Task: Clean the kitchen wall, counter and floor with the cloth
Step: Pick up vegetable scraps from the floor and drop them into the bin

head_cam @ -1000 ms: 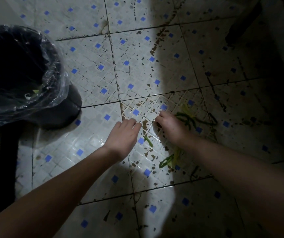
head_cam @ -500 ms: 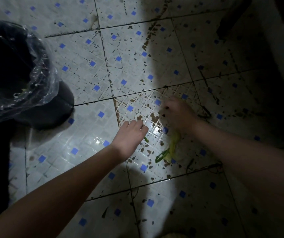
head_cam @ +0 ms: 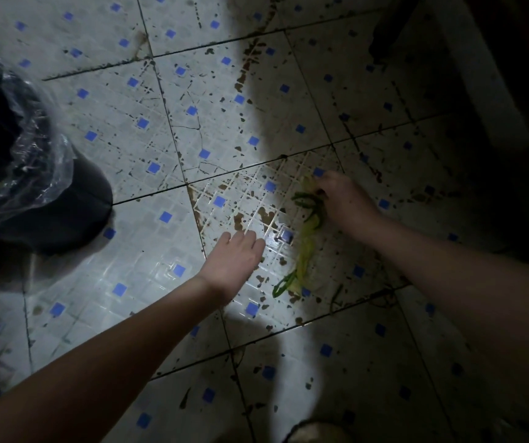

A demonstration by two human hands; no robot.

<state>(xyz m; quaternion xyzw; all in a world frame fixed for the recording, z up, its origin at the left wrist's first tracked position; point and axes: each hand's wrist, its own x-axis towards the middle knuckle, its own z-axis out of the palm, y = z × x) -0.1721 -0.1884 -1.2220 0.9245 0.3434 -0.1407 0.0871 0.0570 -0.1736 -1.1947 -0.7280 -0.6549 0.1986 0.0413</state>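
The right hand (head_cam: 344, 203) is low over the tiled floor (head_cam: 148, 244), and its fingers are curled and closed on a bunch of green scraps (head_cam: 309, 203). The dark green strips come out from the hand toward the left. Just below this hold, a longer yellow-green strip (head_cam: 304, 254) lies on the tile and runs toward the person, ending in a dark green tip.

The left hand (head_cam: 232, 260) is to the left of the hold and a little nearer to the person. Its palm is turned down, and the fingers are straight and close together, holding nothing. I cannot tell if it touches the tile.

The floor is white with small blue squares. Around the held scraps it has many brown stains (head_cam: 266, 214) and dark specks, mostly on the tile between the two hands. The side of the floor beyond the right hand is in deep shadow.

Far to the left of the hold, well apart from both hands, stands a dark bin (head_cam: 65, 215) with a clear plastic bag (head_cam: 44, 161) over its rim.
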